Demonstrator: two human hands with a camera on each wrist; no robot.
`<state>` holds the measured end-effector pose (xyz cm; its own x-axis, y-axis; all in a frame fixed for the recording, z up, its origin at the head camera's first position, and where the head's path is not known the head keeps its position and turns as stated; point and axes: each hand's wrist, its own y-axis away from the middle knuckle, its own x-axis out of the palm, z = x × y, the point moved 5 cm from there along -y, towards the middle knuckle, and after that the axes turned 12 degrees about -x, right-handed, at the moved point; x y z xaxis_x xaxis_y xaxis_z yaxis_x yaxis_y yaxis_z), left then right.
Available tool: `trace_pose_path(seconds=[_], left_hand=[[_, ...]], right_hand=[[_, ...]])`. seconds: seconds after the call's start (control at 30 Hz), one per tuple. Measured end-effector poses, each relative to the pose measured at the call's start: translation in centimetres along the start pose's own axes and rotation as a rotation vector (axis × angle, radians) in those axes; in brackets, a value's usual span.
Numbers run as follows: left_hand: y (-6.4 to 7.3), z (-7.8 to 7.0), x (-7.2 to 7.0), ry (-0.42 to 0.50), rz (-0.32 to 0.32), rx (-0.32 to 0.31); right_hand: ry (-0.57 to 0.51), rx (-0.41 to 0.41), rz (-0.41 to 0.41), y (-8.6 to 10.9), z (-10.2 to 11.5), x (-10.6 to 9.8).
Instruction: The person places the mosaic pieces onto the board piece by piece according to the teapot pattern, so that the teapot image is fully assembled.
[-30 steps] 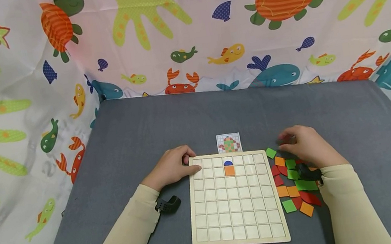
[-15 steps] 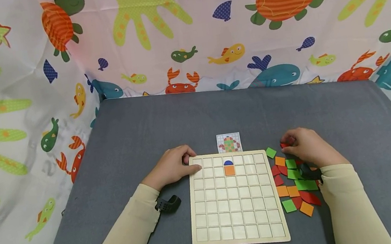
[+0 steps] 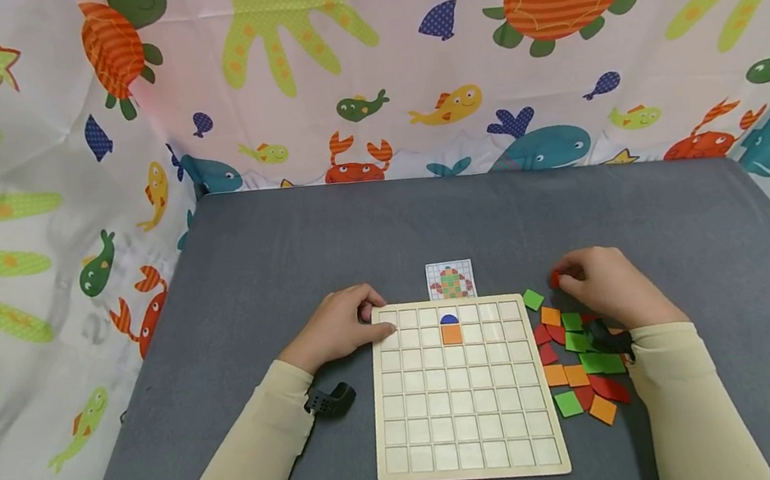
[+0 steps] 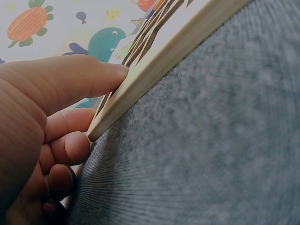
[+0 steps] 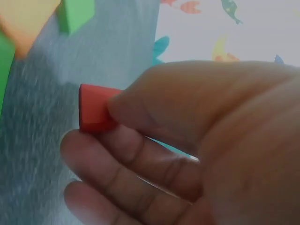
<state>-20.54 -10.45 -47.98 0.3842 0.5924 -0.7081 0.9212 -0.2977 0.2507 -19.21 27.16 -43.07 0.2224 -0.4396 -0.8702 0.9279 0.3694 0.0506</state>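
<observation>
My left hand point(image 3: 345, 322) holds the upper left corner of a wooden grid board point(image 3: 373, 408). Its thumb lies on the rim and its other fingers curl at the edge, as the left wrist view shows. A blue half-round piece point(image 3: 449, 319) sits in the board's top row, directly above an orange square piece point(image 3: 451, 334). Off the board's upper right, my right hand point(image 3: 608, 285) pinches a red piece point(image 5: 96, 108) between thumb and fingers. The piece's full outline is partly covered by the thumb.
Loose green, orange and red pieces lie right of the board, among them a green square point(image 3: 533, 300) and an orange square point(image 3: 603, 410). A small card with a coloured grid picture point(image 3: 450, 280) touches or nearly touches the board's top edge. A patterned cloth point(image 3: 398, 130) hangs behind.
A red piece has come into view in my right hand's fingers, which have turned it slightly. My left hand and the board stay where they were.
</observation>
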Motion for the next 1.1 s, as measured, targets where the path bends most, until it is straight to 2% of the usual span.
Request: trace_pose_path(seconds=[0.33,0.7,0.93,1.1], left_hand=[[-0.1,0.1,0.1,-0.002,-0.003,0.010],[-0.1,0.3,0.3,0.003,-0.012,0.010],[-0.1,0.3,0.2,0.005,-0.012,0.013],[-0.1,0.3,0.1,0.015,-0.006,0.013]], right_hand=[[-0.111,-0.055,0.017,-0.6,3.2,1.1],[-0.168,-0.143,0.079,-1.4,7.1,3.6],[-0.194,-0.204,0.127,-1.8,8.3,5.3],[-0.218,-0.218,0.161,-1.9,8.5,6.1]])
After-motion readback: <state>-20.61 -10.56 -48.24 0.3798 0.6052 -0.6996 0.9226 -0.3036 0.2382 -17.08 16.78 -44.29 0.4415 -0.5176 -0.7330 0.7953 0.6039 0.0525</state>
